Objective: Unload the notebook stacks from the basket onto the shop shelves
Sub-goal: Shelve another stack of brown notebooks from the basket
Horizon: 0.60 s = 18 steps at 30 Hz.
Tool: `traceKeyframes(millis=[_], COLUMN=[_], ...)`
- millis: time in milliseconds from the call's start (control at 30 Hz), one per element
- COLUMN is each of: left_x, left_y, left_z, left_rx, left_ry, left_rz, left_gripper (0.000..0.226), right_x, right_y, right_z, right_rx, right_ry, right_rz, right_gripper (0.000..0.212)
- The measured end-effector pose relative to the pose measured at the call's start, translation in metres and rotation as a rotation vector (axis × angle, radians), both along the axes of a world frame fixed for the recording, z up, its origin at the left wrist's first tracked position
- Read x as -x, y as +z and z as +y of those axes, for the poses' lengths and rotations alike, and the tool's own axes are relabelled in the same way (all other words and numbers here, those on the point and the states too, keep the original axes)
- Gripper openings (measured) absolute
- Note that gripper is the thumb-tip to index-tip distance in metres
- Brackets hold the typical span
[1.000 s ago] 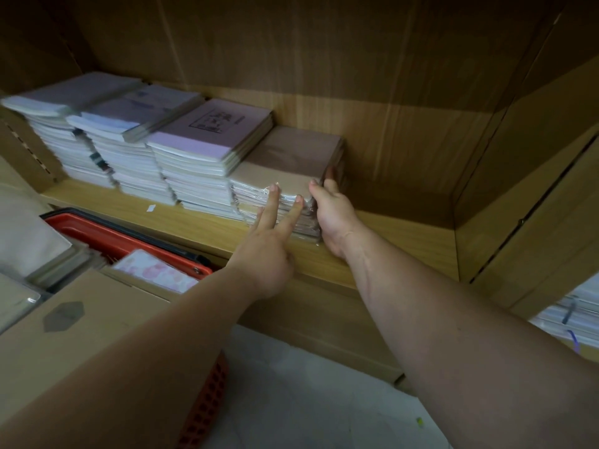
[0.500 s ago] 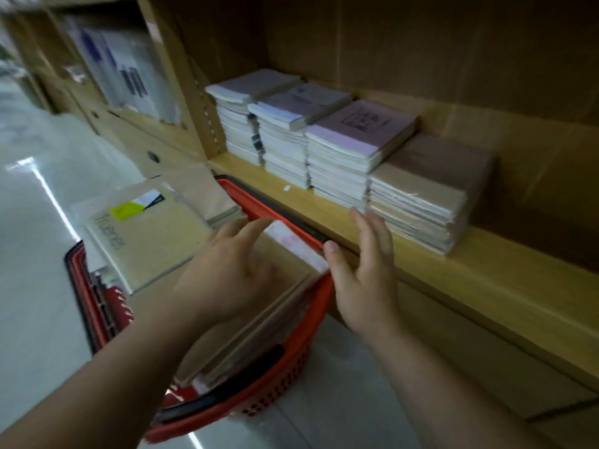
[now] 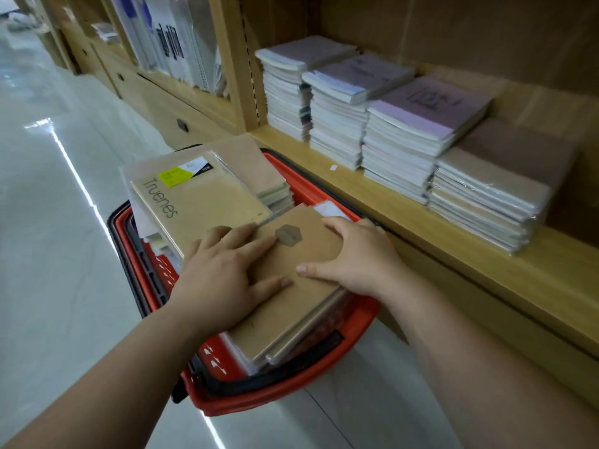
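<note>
Kraft-brown notebook stack point(image 3: 291, 286) lying flat at the near end of the red basket point(image 3: 291, 388), topmost there, grey hexagon mark facing up. Left hand point(image 3: 223, 280) spread flat on its left half, fingers fanned toward the mark, thumb pressing the cover; probably steadying the slippery wrapped pile. Right hand point(image 3: 353, 257) spread over the right edge of the same stack, thumb on top, fingers curling down its far side, seemingly to get under for a two-handed lift. Nothing raised yet. Beyond the stack, farther along the basket, a wrapped "Truenes" notebook pack point(image 3: 197, 202) resting on more piles, so plenty left to unload. Right of the basket, the wooden shelf point(image 3: 405, 215) carrying four squared stacks in a row, the brown-topped shelved stack point(image 3: 492, 189) nearest; bare board past it, likely the next landing spot.
</note>
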<state>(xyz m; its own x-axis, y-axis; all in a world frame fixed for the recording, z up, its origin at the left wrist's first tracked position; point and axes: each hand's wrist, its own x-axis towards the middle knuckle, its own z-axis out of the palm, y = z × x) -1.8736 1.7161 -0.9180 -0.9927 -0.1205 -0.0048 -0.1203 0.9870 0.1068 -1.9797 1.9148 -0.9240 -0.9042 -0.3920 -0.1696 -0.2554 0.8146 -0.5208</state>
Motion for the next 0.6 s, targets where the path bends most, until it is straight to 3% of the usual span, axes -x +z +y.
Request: traceKeyframes(millis=[133,267,433,600], left_x=[0.003,0.005,0.034,0.054], left_y=[-0.007,-0.003,0.028,0.041], left_z=[0.000,-0.001,-0.002,-0.006], left_rx=[-0.131,-0.218,-0.373,-0.674], left_ry=[-0.020,-0.047,-0.153,-0.183], left_rz=[0.018,0.061,0.012,-0.044], left_gripper=[0.090,0.086,0.093,0.077], right_x=[0.008,0.015,0.026,0.039], right_y=[0.004,0.013,0.025,0.035], right_z=[-0.004,0.005,0.017,0.025], right_rx=[0.206,0.431,0.722,0.957], right_ry=[-0.042,0.006,0.015,-0.023], right_rz=[-0.045,-0.024,-0.037,-0.112], right_gripper=[0.103,0.070,0.050,0.041])
